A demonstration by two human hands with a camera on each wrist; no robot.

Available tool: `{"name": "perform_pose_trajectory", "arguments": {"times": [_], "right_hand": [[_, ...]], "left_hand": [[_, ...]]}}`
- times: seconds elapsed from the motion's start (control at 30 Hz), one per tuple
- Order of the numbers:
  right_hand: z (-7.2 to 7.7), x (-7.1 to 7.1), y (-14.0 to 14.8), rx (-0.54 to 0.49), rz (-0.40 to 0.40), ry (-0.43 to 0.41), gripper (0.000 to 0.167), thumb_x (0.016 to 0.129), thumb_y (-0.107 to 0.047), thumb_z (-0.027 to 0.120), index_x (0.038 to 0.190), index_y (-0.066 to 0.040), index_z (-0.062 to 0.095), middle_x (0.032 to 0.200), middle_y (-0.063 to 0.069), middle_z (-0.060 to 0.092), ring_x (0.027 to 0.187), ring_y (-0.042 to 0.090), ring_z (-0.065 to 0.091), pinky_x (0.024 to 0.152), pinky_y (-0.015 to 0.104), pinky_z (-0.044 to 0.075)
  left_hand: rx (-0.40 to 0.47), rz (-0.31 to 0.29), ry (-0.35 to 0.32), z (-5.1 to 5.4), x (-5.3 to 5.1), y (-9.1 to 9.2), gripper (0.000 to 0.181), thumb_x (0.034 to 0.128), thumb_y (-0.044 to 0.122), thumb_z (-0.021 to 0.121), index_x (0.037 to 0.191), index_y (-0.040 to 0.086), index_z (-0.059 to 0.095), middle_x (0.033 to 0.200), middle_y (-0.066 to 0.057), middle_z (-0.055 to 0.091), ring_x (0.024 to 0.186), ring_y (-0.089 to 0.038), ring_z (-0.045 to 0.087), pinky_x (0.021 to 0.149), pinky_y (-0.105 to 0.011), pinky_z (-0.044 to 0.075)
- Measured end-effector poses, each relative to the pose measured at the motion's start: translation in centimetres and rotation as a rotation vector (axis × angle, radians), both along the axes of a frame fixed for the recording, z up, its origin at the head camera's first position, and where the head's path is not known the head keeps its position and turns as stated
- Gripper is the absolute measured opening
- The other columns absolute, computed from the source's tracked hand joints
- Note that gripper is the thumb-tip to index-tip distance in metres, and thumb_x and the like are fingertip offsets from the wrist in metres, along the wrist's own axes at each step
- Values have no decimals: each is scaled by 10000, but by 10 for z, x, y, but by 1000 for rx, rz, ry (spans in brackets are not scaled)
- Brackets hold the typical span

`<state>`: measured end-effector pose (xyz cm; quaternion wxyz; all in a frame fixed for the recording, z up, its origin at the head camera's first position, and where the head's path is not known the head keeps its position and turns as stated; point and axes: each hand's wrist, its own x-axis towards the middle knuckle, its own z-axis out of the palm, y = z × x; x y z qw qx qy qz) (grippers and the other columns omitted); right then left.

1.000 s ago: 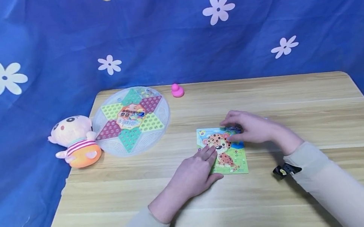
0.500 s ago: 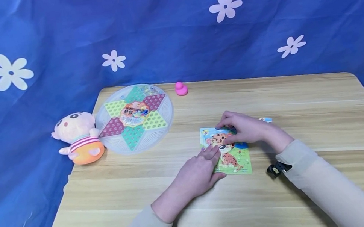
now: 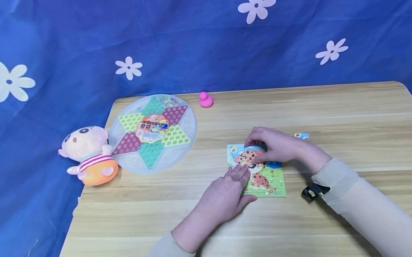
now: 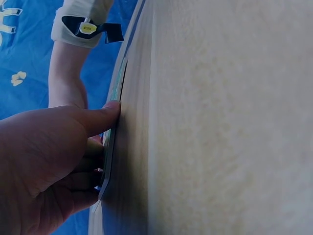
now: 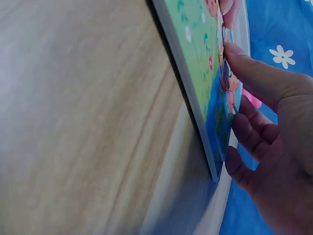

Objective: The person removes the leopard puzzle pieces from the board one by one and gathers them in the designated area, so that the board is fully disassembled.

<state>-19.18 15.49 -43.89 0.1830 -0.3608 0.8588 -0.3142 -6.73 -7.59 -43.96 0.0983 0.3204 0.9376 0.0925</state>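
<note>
One puzzle [image 3: 264, 181] shows its edge [image 5: 191, 98], seemingly grey, only in wrist views.

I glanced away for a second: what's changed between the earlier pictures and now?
The right hand moved left across the leopard puzzle, uncovering more of the blue-and-white piece behind its wrist. Whether it took hold of anything is unclear. The left hand stayed on the puzzle; the plush doll, round game board and pink duck stayed put.
</note>
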Motion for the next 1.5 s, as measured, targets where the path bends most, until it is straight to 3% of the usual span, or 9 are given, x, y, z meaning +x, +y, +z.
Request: {"name": "perform_pose_trajectory", "arguments": {"times": [0.27,0.67,0.87,1.13,1.37,1.5], "right_hand": [[-1,2,5,-32,5,72,470,891,-293,891,1302,-126,736,1204,-25,691,1136,185,585,1005,464,482],[-4,4,9,-53,-30,62,443,911,-271,875,1306,-125,738,1226,-21,724,1115,204,609,972,461,499],[-5,5,11,-58,-15,110,448,896,-266,889,1303,-139,752,1146,-52,725,976,176,599,888,419,479],[-1,7,14,16,45,117,513,890,-298,891,1361,-164,740,1108,-87,674,1001,125,589,884,424,368],[3,7,11,77,77,86,528,891,-315,889,1369,-149,737,1045,-95,604,833,134,535,820,395,331],[4,8,11,89,86,98,528,892,-322,887,1365,-140,738,1087,-90,616,854,125,556,831,397,330]], "left_hand": [[2,1,2,0,0,0,748,1038,575,602,1546,30,530,1627,-105,444,1519,-267,389,1163,-440,440],[-2,3,-22,0,-1,0,761,1037,582,598,1560,36,510,1640,-111,420,1523,-269,380,1161,-456,440],[0,9,-28,0,-1,1,763,1037,581,599,1564,37,504,1643,-114,411,1524,-275,376,1155,-470,446],[1,7,-19,0,0,1,765,1035,575,608,1565,35,500,1640,-120,415,1519,-281,384,1168,-470,429],[2,6,-18,0,0,1,758,1038,572,606,1565,38,503,1634,-116,427,1519,-277,385,1161,-467,441],[3,-1,-7,-1,0,1,753,1040,570,604,1560,34,508,1629,-119,434,1518,-271,388,1175,-449,424]]}}
